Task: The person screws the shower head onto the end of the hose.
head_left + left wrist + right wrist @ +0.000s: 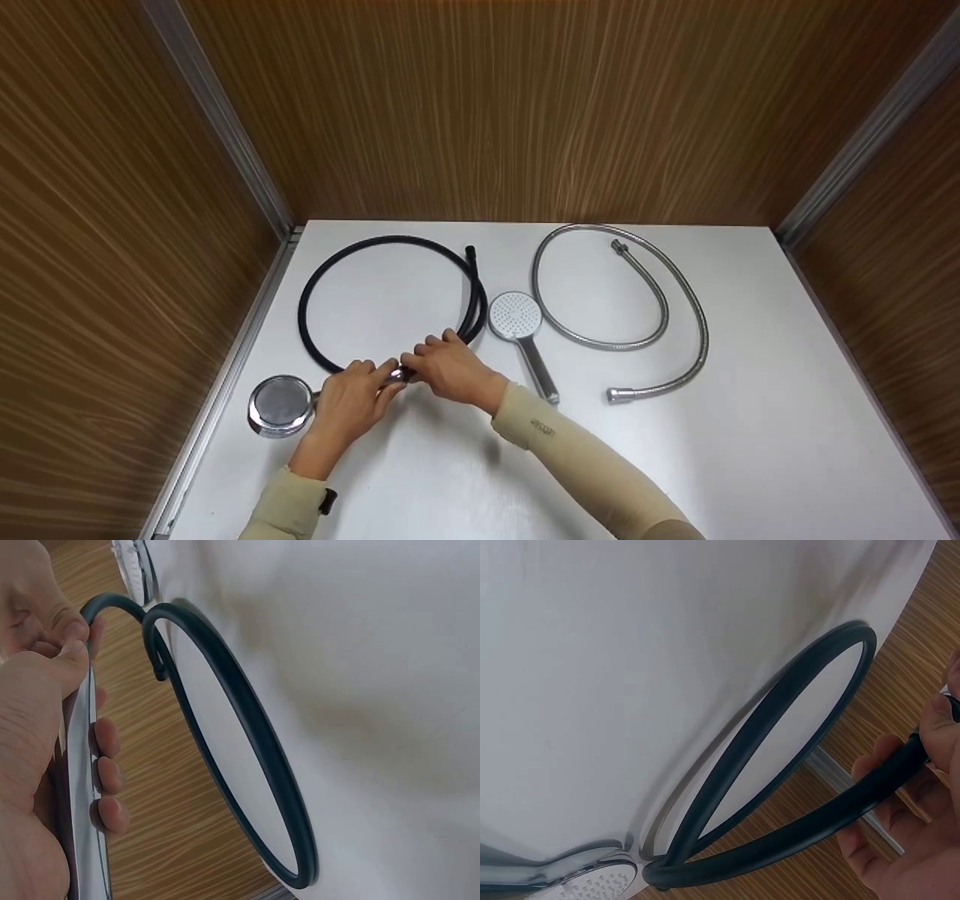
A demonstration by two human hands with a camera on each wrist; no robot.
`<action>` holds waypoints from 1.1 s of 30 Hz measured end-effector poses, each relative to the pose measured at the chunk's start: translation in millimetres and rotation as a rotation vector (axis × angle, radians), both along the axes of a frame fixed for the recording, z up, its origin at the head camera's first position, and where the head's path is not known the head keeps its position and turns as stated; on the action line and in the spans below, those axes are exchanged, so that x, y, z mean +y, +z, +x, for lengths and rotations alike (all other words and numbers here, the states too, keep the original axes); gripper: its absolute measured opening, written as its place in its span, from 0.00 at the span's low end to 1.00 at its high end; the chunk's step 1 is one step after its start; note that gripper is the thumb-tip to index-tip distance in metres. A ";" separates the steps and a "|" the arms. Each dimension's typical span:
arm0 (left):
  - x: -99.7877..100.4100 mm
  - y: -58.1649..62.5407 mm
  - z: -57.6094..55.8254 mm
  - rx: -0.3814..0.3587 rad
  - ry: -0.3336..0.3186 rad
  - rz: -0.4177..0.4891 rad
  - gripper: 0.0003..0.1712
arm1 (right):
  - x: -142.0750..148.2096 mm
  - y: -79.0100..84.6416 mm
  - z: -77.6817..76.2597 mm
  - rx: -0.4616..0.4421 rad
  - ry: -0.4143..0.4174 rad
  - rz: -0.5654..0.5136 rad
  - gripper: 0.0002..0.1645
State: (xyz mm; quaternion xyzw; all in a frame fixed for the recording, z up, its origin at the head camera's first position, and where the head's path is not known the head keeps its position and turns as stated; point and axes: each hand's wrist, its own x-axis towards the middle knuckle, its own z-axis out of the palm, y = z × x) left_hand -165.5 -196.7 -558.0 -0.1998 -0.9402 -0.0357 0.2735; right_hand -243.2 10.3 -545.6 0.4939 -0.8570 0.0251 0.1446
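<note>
My left hand (349,397) grips the handle of a chrome shower head (281,405), whose round face points up at the left. In the left wrist view its fingers curl round the shiny handle (82,802). Close against it, my right hand (454,367) pinches the end of a black shower hose (303,307) right at the handle's end. From there the hose (802,836) runs down off the fingers in the right wrist view and loops on the table. Fingers hide the joint between hose and handle, so I cannot tell whether they are connected.
A second shower head (516,315) with a white face and grey handle lies right of the black loop. Beyond it a silver metal hose (701,322) curls across the white table (757,450). Wood-grain panels (480,112) close in the back and both sides.
</note>
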 end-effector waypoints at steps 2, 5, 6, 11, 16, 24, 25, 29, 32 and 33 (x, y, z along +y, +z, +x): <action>-0.6 -0.5 0.7 0.016 -0.007 0.005 0.20 | 0.2 0.8 1.1 -0.001 0.003 0.001 0.15; -0.9 -0.9 1.3 0.031 -0.010 0.005 0.21 | 0.5 1.5 2.1 0.008 0.007 -0.009 0.14; -0.8 -0.9 1.4 0.032 -0.009 0.004 0.21 | 0.6 1.4 2.1 0.012 0.008 -0.010 0.14; 0.6 -2.1 2.1 -0.015 0.014 -0.012 0.21 | 0.6 0.0 0.9 0.022 0.004 -0.018 0.14; 2.8 -1.3 2.8 -0.089 0.053 -0.026 0.20 | 0.2 1.5 1.7 0.011 -0.009 -0.006 0.14; 7.0 -3.9 2.7 -0.101 0.096 -0.014 0.18 | -0.1 0.6 2.9 -0.006 -0.021 -0.006 0.16; 7.7 -5.3 3.0 -0.100 0.099 -0.010 0.18 | -0.1 -0.3 3.1 -0.014 -0.020 -0.007 0.16; 10.2 -10.8 5.2 -0.100 0.104 0.000 0.17 | 0.1 -3.8 4.5 -0.039 -0.013 0.000 0.15; 11.8 -13.7 6.6 -0.113 0.103 0.006 0.16 | 0.5 -5.2 5.1 -0.060 -0.012 0.013 0.14; 12.3 -14.5 6.9 -0.120 0.103 0.008 0.16 | 0.6 -5.1 5.3 -0.072 -0.013 0.019 0.14</action>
